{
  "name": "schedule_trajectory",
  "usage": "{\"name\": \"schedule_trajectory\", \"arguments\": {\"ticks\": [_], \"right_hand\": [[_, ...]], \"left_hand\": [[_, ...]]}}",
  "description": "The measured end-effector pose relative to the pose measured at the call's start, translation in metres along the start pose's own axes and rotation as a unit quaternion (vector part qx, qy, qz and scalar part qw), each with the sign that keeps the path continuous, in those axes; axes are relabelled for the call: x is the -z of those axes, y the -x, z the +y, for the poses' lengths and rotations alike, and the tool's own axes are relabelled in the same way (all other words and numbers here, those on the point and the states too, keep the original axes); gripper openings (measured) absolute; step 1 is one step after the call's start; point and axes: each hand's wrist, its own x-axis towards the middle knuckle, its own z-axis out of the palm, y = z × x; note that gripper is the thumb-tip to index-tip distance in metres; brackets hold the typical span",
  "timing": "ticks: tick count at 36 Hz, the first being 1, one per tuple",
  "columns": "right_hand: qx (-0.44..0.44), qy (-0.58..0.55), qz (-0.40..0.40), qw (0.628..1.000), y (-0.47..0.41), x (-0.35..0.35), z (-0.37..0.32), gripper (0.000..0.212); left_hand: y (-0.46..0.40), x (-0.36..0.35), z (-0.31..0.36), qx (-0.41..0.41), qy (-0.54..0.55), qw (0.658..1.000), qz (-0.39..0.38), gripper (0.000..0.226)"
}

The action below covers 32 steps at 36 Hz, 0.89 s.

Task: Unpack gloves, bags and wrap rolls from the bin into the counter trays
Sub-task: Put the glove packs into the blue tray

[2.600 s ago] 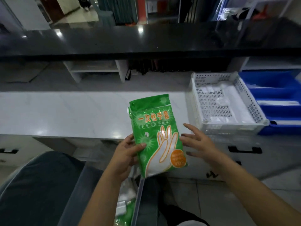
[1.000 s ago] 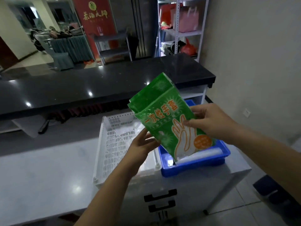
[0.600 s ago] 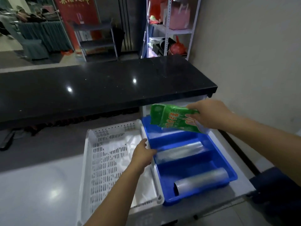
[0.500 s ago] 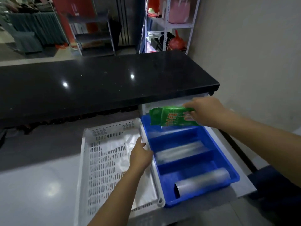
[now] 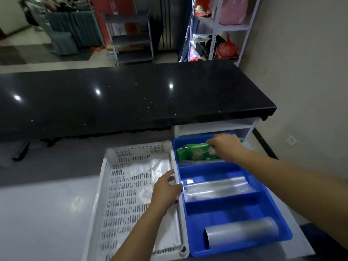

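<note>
The green pack of disposable gloves (image 5: 195, 152) lies in the far compartment of the blue divided tray (image 5: 275, 211). My right hand (image 5: 225, 146) rests on top of the pack, fingers curled over its far edge. A clear wrap roll (image 5: 216, 187) fills the middle compartment and another roll (image 5: 241, 232) lies in the near one. My left hand (image 5: 166, 189) grips the right rim of the white perforated tray (image 5: 113, 194), which holds flat clear plastic bags (image 5: 148, 176).
Both trays stand side by side on the white counter (image 5: 37, 213), the blue one near its right end. A raised black countertop (image 5: 122, 95) runs behind them. The grey wall (image 5: 310, 72) is at the right, and shelving stands beyond the counter.
My right hand has lowered the glove pack from above the blue tray down into its far compartment. My left hand stayed at the white tray's rim.
</note>
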Motion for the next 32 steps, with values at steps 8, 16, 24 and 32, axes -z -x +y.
{"name": "schedule_trajectory", "arguments": {"ticks": [8,16,24,32], "right_hand": [[0.066,-0.088,-0.119,0.987,-0.021,0.016,0.026,0.038],[0.003,-0.066,0.014,0.998,-0.027,-0.012,0.015,0.06],[-0.01,-0.124,-0.001,0.992,-0.01,-0.068,0.003,0.074],[0.036,-0.134,0.048,0.989,-0.015,-0.086,0.012,0.075]], "left_hand": [[0.002,0.002,-0.003,0.016,0.035,0.999,-0.001,0.062],[0.002,-0.001,-0.002,0.034,0.04,0.999,0.001,0.06],[0.005,-0.008,-0.001,0.036,0.03,0.999,0.026,0.057],[0.01,-0.017,0.005,0.049,-0.005,0.997,0.061,0.055]]}}
